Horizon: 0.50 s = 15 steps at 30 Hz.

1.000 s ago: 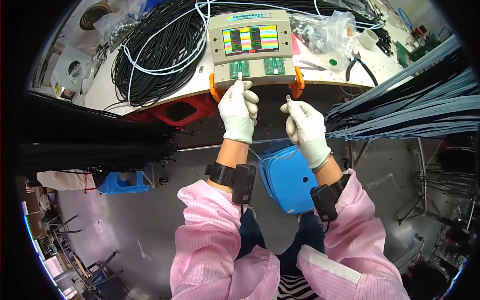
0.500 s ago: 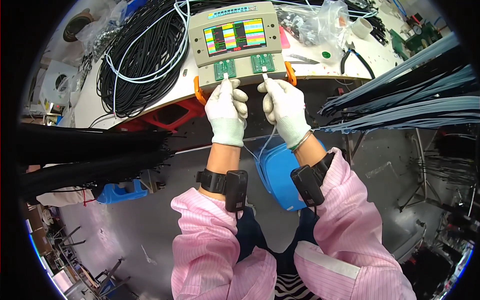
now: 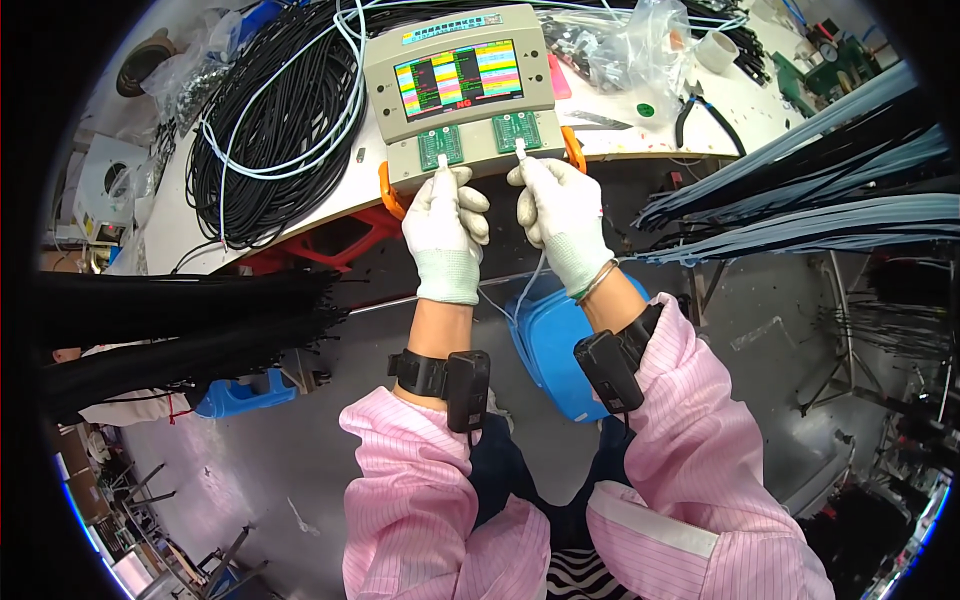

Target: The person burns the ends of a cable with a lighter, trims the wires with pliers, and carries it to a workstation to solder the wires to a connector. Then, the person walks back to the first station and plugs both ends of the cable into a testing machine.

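At the table's front edge stands a beige cable tester with a lit, multicoloured screen. Two green circuit boards, a left one and a right one, sit on its front ledge. My left hand, in a white glove, pinches a small white connector against the left board's lower edge. My right hand, gloved alike, grips a second white connector at the right board. Whether either plug is fully seated, I cannot tell. A thin grey cable loops down below my hands.
Orange clamp-like handles flank the tester. Left of it lies a big coil of black cable under pale-blue strands. Pliers and clear bags lie to the right. Hanging cable bundles crowd both sides; a blue stool stands below.
The tester and both gloved hands appear slightly lower and farther left in the picture. Both hands keep their pinch on the connectors at the boards.
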Each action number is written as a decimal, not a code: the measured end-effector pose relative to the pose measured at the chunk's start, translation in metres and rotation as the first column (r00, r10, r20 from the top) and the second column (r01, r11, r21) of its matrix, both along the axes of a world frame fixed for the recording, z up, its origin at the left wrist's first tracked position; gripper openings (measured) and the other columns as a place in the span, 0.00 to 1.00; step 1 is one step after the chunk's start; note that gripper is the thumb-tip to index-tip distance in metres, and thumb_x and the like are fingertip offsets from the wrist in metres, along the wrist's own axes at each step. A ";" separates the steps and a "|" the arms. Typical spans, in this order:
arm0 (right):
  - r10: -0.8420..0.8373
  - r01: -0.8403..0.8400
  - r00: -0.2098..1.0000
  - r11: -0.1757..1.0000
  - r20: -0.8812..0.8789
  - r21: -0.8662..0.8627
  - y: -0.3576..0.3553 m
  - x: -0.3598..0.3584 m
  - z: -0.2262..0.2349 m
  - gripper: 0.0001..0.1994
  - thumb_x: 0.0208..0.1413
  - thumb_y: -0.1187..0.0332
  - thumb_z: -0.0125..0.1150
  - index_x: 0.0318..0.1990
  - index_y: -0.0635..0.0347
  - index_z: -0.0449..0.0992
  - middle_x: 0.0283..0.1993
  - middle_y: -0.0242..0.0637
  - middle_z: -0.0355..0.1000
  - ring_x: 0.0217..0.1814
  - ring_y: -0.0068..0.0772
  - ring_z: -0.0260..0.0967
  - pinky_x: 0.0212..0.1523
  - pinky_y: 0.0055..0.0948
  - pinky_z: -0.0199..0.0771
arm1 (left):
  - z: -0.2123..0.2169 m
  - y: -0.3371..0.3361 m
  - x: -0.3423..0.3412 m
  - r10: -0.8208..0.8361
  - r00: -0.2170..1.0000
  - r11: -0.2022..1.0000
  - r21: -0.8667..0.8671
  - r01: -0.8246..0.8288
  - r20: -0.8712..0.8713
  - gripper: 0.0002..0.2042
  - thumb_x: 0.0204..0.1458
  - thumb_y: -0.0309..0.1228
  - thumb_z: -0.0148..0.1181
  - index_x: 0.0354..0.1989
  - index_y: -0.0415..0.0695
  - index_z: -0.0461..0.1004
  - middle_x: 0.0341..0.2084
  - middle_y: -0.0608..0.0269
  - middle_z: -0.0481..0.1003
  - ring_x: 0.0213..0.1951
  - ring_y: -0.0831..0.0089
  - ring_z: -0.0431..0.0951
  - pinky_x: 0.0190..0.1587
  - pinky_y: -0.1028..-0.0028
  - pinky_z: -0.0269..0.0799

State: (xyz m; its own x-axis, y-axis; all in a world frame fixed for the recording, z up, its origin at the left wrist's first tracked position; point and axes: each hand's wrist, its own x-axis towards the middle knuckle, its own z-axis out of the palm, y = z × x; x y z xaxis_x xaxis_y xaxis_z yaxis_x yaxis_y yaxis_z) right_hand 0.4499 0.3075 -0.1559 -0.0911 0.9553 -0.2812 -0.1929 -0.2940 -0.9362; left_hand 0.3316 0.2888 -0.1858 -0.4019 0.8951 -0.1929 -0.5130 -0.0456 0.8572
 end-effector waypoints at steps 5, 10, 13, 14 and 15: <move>-0.080 0.078 0.994 0.996 0.079 0.032 0.000 -0.012 -0.002 0.13 0.57 0.63 0.49 0.30 0.65 0.72 0.13 0.31 0.64 0.08 0.14 0.52 0.08 0.16 0.48 | -0.003 -0.001 -0.002 -0.001 1.000 1.000 0.012 0.001 -0.014 0.13 0.59 0.34 0.45 0.35 0.35 0.70 0.14 0.64 0.71 0.08 0.84 0.62 0.09 0.85 0.57; -0.091 0.089 0.992 0.996 0.092 0.021 0.007 -0.014 -0.003 0.14 0.57 0.62 0.49 0.29 0.66 0.71 0.14 0.32 0.65 0.08 0.14 0.53 0.08 0.16 0.49 | -0.002 0.000 0.001 -0.007 1.000 1.000 0.010 0.007 -0.020 0.13 0.59 0.34 0.45 0.35 0.35 0.70 0.14 0.64 0.70 0.08 0.84 0.62 0.10 0.85 0.57; -0.113 0.111 0.989 0.993 0.097 0.025 0.010 -0.015 -0.001 0.13 0.57 0.63 0.50 0.30 0.66 0.71 0.13 0.32 0.65 0.07 0.15 0.52 0.08 0.17 0.49 | 0.000 0.000 0.001 -0.004 1.000 1.000 -0.007 0.004 -0.016 0.13 0.59 0.35 0.46 0.34 0.36 0.70 0.13 0.65 0.70 0.08 0.84 0.61 0.08 0.84 0.55; -0.113 0.111 0.989 0.993 0.098 0.025 0.011 -0.014 -0.002 0.13 0.57 0.63 0.50 0.30 0.66 0.71 0.13 0.32 0.65 0.07 0.15 0.52 0.08 0.17 0.49 | -0.001 0.000 0.000 -0.004 1.000 1.000 -0.008 0.004 -0.016 0.13 0.59 0.35 0.46 0.34 0.36 0.70 0.13 0.65 0.70 0.08 0.84 0.61 0.08 0.84 0.55; -0.089 0.087 0.991 0.996 0.098 0.026 0.011 -0.012 -0.003 0.14 0.57 0.62 0.50 0.31 0.66 0.71 0.14 0.32 0.65 0.08 0.16 0.54 0.09 0.17 0.51 | -0.003 0.000 -0.001 -0.022 0.999 1.000 0.004 0.023 -0.024 0.14 0.59 0.35 0.46 0.35 0.35 0.70 0.15 0.64 0.71 0.09 0.83 0.63 0.11 0.84 0.58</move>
